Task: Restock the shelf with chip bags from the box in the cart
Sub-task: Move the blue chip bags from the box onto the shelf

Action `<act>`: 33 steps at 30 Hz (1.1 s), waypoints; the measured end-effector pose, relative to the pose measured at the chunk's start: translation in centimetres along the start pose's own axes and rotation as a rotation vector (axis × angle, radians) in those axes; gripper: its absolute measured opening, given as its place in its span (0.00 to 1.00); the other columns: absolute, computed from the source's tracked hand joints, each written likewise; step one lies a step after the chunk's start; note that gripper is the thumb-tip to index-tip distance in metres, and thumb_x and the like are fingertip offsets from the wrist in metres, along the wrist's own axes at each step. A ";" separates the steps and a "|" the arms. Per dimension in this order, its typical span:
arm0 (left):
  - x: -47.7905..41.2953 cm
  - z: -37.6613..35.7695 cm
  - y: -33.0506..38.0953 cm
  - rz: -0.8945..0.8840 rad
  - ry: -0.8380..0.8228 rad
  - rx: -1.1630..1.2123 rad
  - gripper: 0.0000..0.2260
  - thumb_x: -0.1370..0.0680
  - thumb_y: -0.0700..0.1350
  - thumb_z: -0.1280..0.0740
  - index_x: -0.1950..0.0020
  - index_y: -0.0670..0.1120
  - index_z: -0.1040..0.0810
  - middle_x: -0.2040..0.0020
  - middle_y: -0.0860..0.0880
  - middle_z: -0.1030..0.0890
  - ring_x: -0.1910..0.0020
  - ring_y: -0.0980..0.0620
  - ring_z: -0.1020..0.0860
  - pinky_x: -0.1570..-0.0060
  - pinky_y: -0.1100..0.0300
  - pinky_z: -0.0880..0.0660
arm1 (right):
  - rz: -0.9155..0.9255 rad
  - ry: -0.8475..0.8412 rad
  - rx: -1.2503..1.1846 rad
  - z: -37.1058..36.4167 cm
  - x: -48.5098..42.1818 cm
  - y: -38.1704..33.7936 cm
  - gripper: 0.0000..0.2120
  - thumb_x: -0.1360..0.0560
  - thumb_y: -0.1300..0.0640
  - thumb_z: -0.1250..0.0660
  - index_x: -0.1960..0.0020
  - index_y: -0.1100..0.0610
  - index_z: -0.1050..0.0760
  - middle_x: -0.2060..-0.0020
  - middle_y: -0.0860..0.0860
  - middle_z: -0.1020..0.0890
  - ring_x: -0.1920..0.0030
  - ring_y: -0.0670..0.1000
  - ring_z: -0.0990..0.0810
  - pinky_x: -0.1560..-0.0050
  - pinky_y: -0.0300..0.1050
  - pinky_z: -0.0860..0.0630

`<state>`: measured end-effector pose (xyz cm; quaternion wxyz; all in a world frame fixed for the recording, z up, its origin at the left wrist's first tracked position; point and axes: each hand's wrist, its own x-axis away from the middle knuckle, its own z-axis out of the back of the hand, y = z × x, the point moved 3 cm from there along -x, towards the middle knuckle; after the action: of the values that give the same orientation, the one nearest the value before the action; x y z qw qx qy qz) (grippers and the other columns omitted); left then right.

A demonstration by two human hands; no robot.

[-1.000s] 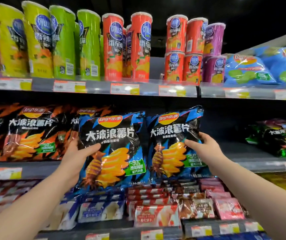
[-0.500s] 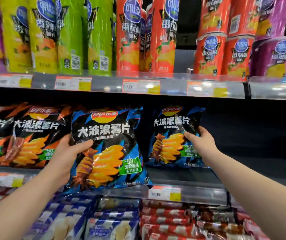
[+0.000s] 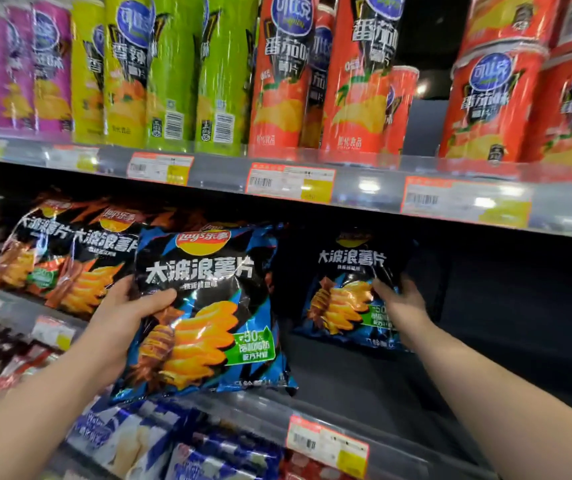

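Gripping one blue Lay's chip bag (image 3: 208, 306) near the shelf (image 3: 398, 375) edge, left hand (image 3: 121, 317) pinches its side while right hand (image 3: 402, 306) seats another (image 3: 346, 289) farther in; both probably light, puffy, crushable.

Bright glare streaks the price-tag strip (image 3: 364, 188); the shelf recess (image 3: 502, 306) is dim, and edges blur and bend
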<state>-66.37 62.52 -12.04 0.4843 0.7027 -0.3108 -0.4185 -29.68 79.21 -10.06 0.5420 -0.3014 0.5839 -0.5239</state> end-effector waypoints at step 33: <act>0.5 -7.9 -0.1 -0.006 -0.117 0.049 0.34 0.42 0.45 0.22 0.37 0.48 0.27 0.47 0.48 0.16 0.50 0.46 0.19 0.48 0.50 0.25 | 0.013 -0.584 -0.017 -1.2 2.8 -4.1 0.23 0.31 0.37 0.38 0.40 0.47 0.28 0.39 0.49 0.23 0.42 0.49 0.23 0.40 0.49 0.27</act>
<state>-59.12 65.42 -10.88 0.4468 0.6894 -0.3467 -0.4526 -32.32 75.87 -7.23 0.6879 -0.4403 0.4093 -0.4067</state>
